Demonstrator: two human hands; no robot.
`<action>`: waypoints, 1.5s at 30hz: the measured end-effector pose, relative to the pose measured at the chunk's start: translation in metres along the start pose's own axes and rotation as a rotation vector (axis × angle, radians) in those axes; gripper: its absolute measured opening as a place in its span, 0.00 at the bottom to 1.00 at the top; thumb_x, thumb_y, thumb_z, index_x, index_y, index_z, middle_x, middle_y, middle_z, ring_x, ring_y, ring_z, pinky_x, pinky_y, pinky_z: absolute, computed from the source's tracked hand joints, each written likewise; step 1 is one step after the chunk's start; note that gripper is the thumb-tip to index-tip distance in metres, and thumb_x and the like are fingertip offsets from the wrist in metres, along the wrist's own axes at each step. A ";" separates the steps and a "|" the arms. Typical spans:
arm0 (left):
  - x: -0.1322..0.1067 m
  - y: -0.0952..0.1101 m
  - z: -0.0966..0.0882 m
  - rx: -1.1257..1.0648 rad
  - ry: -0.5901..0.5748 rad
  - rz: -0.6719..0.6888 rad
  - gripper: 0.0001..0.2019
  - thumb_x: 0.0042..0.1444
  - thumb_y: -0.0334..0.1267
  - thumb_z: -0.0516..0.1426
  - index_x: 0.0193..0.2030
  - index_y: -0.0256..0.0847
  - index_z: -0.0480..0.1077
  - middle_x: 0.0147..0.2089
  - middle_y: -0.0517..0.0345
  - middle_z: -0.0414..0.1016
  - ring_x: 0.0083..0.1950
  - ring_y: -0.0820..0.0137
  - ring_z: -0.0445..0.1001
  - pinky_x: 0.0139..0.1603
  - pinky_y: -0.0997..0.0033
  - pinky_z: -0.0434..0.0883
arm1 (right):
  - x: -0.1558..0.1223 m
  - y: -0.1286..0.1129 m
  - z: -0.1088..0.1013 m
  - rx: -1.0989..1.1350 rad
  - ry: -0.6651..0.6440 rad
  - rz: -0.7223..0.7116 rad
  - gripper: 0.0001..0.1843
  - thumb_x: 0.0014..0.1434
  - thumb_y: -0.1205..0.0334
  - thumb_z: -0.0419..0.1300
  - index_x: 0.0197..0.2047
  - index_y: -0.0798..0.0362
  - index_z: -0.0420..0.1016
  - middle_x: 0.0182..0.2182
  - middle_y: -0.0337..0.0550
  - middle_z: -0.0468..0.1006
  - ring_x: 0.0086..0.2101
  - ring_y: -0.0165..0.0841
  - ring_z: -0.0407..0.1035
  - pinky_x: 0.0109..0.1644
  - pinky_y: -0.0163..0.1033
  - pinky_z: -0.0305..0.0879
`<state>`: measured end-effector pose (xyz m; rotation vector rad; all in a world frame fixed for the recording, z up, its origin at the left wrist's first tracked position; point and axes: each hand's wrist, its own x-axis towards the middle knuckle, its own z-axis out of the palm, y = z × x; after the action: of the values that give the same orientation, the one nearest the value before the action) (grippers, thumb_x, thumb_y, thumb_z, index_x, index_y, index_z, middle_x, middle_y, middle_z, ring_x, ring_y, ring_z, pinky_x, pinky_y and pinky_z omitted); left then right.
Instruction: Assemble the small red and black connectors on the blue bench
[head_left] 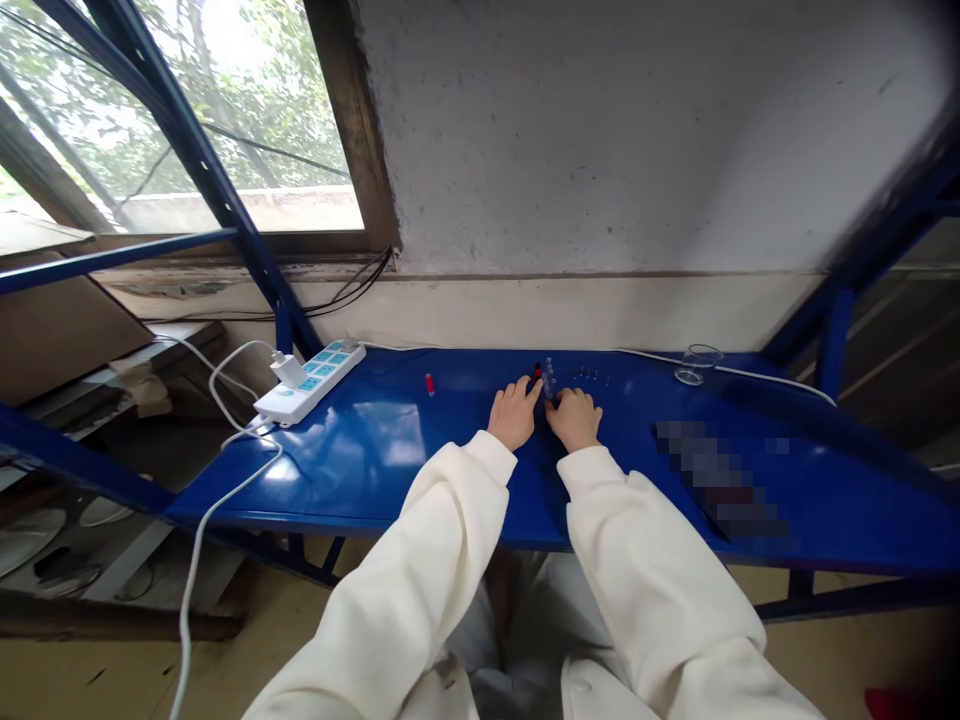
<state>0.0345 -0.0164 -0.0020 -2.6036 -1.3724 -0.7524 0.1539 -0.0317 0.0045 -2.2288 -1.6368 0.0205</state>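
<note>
Both my hands rest side by side on the blue metal shelf [390, 450], sleeves white. My left hand [513, 411] has its fingers curled and pinches a small red-and-dark object [536, 374] at its fingertips. My right hand [574, 416] is closed, knuckles up, right next to a small cluster of clear vials [549, 377]; what its fingers hold is hidden. A few tiny dark pieces [589, 375] lie just beyond the right hand. A small red item [430, 384] lies on the shelf to the left of my hands.
A white power strip [311, 381] with a plugged-in charger and a white cable trailing off the front edge sits at the shelf's left end. A small glass beaker [697, 364] stands at the back right. Blue frame posts rise on both sides; wall and window lie behind.
</note>
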 end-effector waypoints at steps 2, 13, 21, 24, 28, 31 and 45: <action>0.002 -0.002 0.003 -0.014 0.033 0.014 0.21 0.55 0.28 0.44 0.56 0.43 0.60 0.56 0.47 0.60 0.48 0.62 0.63 0.43 0.62 0.61 | 0.000 0.000 0.001 0.005 0.020 -0.004 0.16 0.55 0.57 0.51 0.43 0.58 0.70 0.42 0.56 0.69 0.45 0.45 0.61 0.43 0.48 0.55; 0.002 -0.007 -0.011 -0.096 0.117 -0.082 0.07 0.56 0.32 0.49 0.36 0.39 0.67 0.40 0.51 0.67 0.40 0.66 0.65 0.40 0.64 0.60 | 0.007 0.002 0.008 0.028 0.052 -0.010 0.14 0.55 0.57 0.53 0.40 0.57 0.71 0.41 0.54 0.70 0.45 0.43 0.62 0.43 0.47 0.55; -0.004 -0.018 -0.006 -0.478 0.344 -0.293 0.04 0.52 0.35 0.54 0.33 0.39 0.68 0.36 0.56 0.68 0.31 0.74 0.66 0.34 0.72 0.65 | 0.010 0.002 0.006 0.064 0.020 -0.001 0.14 0.54 0.57 0.53 0.39 0.56 0.71 0.41 0.52 0.71 0.44 0.42 0.63 0.43 0.46 0.56; -0.005 -0.019 -0.006 -0.559 0.383 -0.326 0.04 0.51 0.35 0.55 0.32 0.39 0.68 0.34 0.57 0.68 0.28 0.76 0.64 0.32 0.73 0.66 | 0.012 0.003 0.007 0.074 0.026 -0.004 0.13 0.53 0.57 0.52 0.37 0.56 0.71 0.40 0.51 0.72 0.43 0.41 0.64 0.42 0.45 0.55; -0.006 -0.016 -0.007 -0.592 0.377 -0.317 0.03 0.51 0.35 0.55 0.32 0.39 0.68 0.34 0.57 0.68 0.27 0.77 0.65 0.32 0.73 0.67 | 0.014 0.003 0.008 0.076 0.026 -0.018 0.11 0.53 0.59 0.52 0.35 0.55 0.71 0.38 0.49 0.73 0.42 0.40 0.65 0.41 0.43 0.54; -0.007 -0.016 -0.006 -0.601 0.378 -0.299 0.03 0.51 0.34 0.55 0.32 0.39 0.68 0.34 0.57 0.68 0.27 0.77 0.65 0.32 0.73 0.67 | 0.013 0.001 0.006 0.051 0.029 -0.067 0.08 0.53 0.60 0.52 0.33 0.54 0.70 0.36 0.47 0.73 0.40 0.38 0.66 0.41 0.42 0.53; -0.006 -0.014 -0.009 -0.627 0.422 -0.275 0.02 0.51 0.33 0.54 0.31 0.39 0.67 0.34 0.57 0.68 0.28 0.76 0.66 0.33 0.73 0.68 | 0.004 -0.005 0.000 -0.008 0.026 -0.186 0.05 0.52 0.63 0.52 0.31 0.55 0.68 0.33 0.44 0.73 0.37 0.35 0.67 0.39 0.39 0.50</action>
<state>0.0167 -0.0154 0.0013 -2.4169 -1.5497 -1.9138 0.1501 -0.0270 0.0064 -2.0643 -1.8259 -0.0638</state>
